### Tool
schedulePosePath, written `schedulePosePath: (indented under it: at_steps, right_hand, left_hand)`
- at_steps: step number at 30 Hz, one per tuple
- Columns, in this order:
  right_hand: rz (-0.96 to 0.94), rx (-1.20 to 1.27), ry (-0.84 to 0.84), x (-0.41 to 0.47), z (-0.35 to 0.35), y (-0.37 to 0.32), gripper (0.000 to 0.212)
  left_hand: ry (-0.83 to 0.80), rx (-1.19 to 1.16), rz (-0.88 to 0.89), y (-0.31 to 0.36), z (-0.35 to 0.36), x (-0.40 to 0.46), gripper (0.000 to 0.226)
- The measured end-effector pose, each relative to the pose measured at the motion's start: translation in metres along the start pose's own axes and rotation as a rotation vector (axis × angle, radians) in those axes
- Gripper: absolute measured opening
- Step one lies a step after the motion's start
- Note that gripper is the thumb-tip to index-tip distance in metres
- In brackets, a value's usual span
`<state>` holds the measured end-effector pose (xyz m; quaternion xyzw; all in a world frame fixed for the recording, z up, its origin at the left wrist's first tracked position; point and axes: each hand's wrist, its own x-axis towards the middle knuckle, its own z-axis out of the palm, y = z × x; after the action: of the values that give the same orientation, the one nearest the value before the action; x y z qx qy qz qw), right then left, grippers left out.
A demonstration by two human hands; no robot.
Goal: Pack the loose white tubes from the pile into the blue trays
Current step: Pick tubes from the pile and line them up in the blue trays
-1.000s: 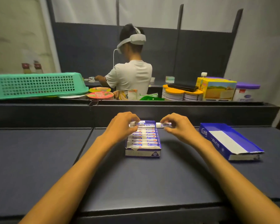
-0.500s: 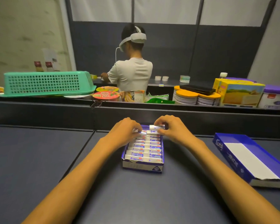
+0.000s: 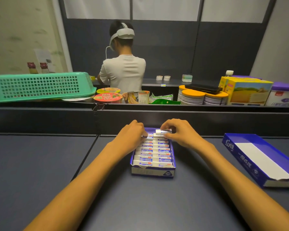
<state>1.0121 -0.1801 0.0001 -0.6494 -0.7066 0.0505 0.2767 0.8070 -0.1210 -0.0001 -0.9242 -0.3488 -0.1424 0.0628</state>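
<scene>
A blue tray [image 3: 152,172] sits on the dark table in front of me, filled with several white tubes [image 3: 153,152] lying crosswise in a row. My right hand [image 3: 178,132] pinches one white tube [image 3: 163,131] at the tray's far end, just above the row. My left hand [image 3: 132,134] rests with curled fingers on the far left ends of the tubes; whether it grips one is hidden. A second blue tray [image 3: 260,159], holding no tubes, lies to the right.
A raised dark ledge [image 3: 190,112] runs behind the tray. Beyond it stand a green basket [image 3: 42,86], noodle cups [image 3: 108,97], orange-lidded tins [image 3: 193,96], a yellow box [image 3: 245,90] and a person [image 3: 123,67] facing away.
The tube held out past the tray's right side has come in over the far end of the row. My view has shifted closer, and the second tray lies further right.
</scene>
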Motion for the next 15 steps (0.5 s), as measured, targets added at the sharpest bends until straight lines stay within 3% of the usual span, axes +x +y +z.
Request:
schedulePosePath:
  at_steps: [15]
  right_hand:
    - [0.062,-0.119,-0.055,-0.001,0.011,-0.005,0.024]
  left_hand:
    - [-0.035,-0.082,-0.059,0.002,-0.004,-0.006,0.032]
